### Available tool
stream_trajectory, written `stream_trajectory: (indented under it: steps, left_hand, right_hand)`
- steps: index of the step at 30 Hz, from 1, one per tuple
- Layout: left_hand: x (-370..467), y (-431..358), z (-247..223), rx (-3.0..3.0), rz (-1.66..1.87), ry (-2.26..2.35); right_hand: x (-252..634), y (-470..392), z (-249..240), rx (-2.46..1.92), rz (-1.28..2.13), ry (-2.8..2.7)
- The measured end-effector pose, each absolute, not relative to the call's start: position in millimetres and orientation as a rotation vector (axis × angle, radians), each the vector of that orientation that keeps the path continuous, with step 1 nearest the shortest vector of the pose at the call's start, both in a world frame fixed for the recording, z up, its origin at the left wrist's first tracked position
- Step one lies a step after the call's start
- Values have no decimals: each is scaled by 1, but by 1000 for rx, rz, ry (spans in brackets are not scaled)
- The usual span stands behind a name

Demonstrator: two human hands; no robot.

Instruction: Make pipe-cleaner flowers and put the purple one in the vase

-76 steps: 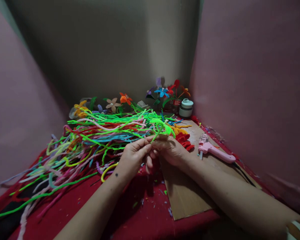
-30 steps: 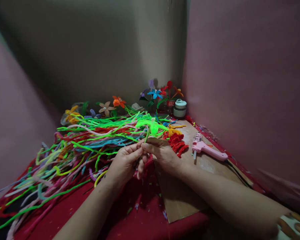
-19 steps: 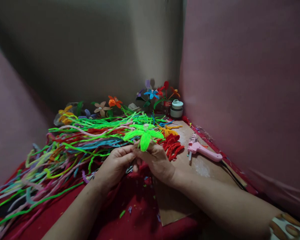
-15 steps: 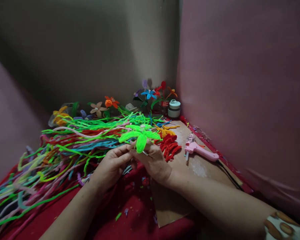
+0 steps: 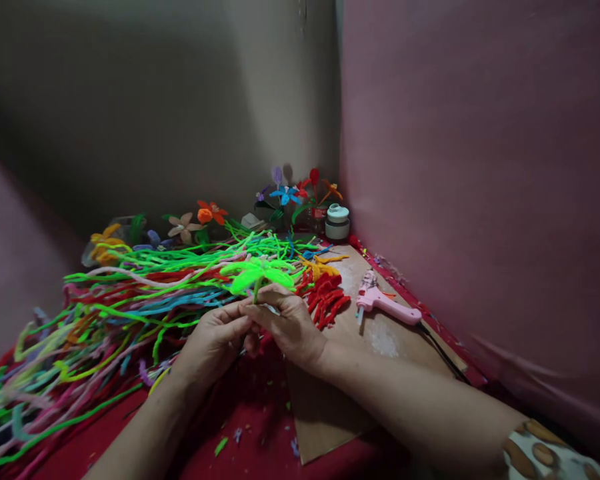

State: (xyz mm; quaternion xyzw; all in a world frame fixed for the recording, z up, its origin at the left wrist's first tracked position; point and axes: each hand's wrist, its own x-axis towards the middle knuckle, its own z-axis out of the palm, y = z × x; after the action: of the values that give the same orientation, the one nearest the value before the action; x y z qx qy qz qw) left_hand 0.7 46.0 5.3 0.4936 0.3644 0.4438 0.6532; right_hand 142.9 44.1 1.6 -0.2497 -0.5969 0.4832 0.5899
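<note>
A bright green pipe-cleaner flower stands above my fingertips, its petals spread and seen nearly edge-on. Its stem passes down between the pinched fingers of my right hand. My left hand is closed at the lower stem, its thumb and fingertips meeting those of the right hand. The stem's lower end is hidden by the fingers. Behind and left of both hands spreads a thick pile of coloured pipe cleaners. Right of the flower lie bent red pipe-cleaner pieces.
A pink glue gun with a black cord rests on a brown board. Finished flowers and a white-lidded jar stand at the back wall. Scraps dot the red cloth. A pink wall rises on the right.
The flower has tipped so its petals face upward and the stem shows beneath. Both hands stay closed together on it. The whole view has shifted slightly, moving the scene left.
</note>
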Motion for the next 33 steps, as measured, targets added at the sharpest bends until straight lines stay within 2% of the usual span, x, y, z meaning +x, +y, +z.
stream_trajectory:
  steps: [3, 7, 12, 20, 25, 29, 33]
  left_hand:
    - [3, 43, 5, 1112, 1010, 798]
    - [6, 39, 8, 1112, 1044, 779]
    - [11, 35, 14, 1158, 1072, 723]
    - [18, 31, 12, 1246, 1036, 643]
    - [15, 29, 24, 1415, 1051, 962]
    - [1, 41, 22, 1359, 1196, 1095]
    - [-5, 48, 10, 1431, 1162, 1172]
  right_hand:
    - [143, 44, 0, -608, 1227, -1407]
    - [145, 45, 1, -600, 1139, -1488]
    - [146, 45, 6, -520, 1327, -1459]
    - [157, 36, 20, -603, 1272, -1486]
    - [185, 20, 20, -874, 1001, -1611]
    - [198, 10, 9, -1054, 997, -1661]
    - [202, 12, -5, -1096, 992, -1627]
